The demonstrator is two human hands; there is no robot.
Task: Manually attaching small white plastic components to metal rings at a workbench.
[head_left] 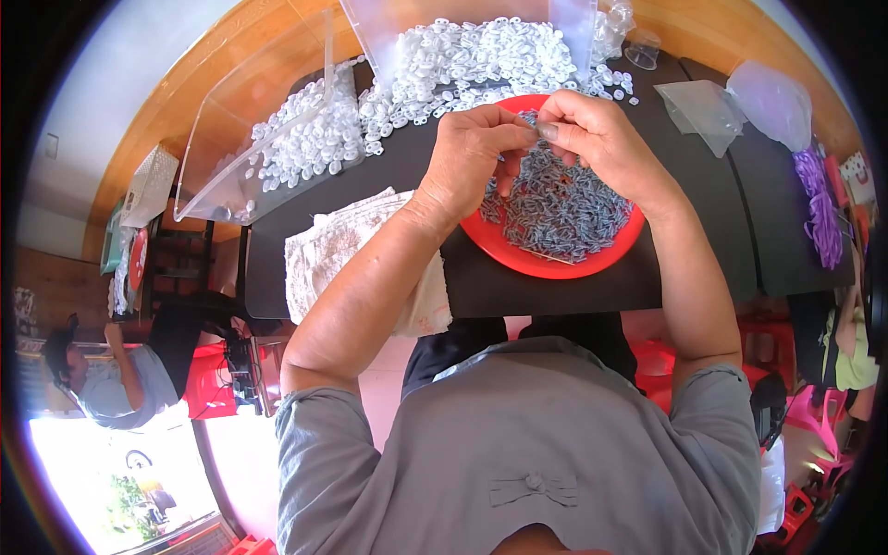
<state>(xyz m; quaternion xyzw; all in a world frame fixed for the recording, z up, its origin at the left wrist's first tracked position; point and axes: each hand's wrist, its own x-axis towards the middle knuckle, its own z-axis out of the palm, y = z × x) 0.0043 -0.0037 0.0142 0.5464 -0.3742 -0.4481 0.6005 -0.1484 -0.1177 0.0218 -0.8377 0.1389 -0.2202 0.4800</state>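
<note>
A round red basin on the dark table holds a heap of small grey-blue slender pieces. Above its far part, my left hand and my right hand meet with thumbs and fingertips pinched together. Whatever lies between the fingertips is too small and too covered to make out. Beyond the hands spreads a pile of small clear plastic pieces with holes. A folded whitish cloth lies under my left forearm, left of the basin.
Clear plastic bins lie tipped at the back and left, spilling clear pieces. Plastic bags and a bundle of purple cord lie at the right. Another person sits at the far left; part of one more shows at the right edge.
</note>
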